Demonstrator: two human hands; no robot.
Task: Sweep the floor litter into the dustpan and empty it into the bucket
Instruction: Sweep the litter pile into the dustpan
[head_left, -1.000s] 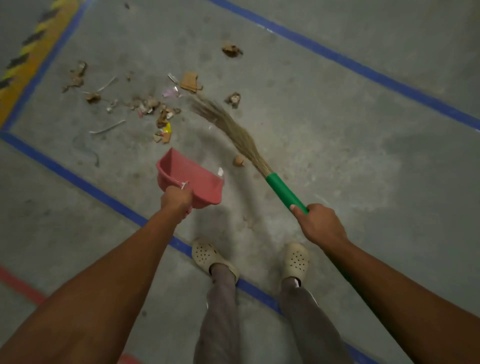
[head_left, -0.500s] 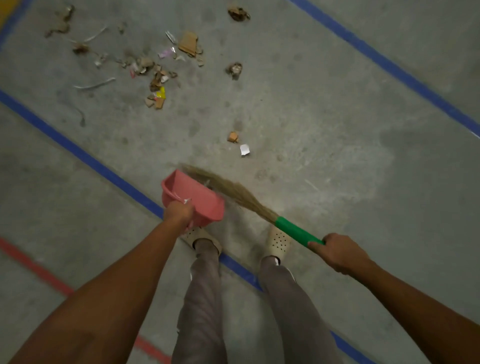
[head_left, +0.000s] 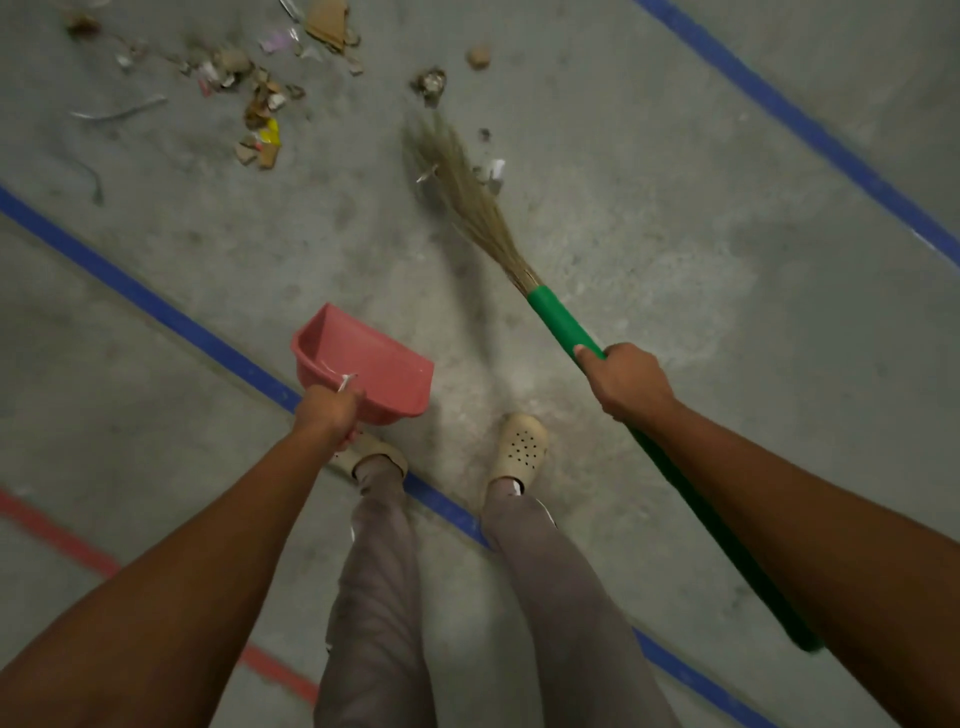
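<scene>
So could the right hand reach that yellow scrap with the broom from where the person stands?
Probably yes. The right hand holds the broom, whose bristles already lie near the yellow scrap, with bare floor between.

left hand (head_left: 328, 413): gripping pink dustpan (head_left: 371, 364)
right hand (head_left: 626, 382): wrapped round green-handled broom (head_left: 558, 319)
litter (head_left: 260, 104): scattered up top on the floor

both hands (head_left: 327, 415) (head_left: 628, 384) clenched, arms outstretched
</scene>
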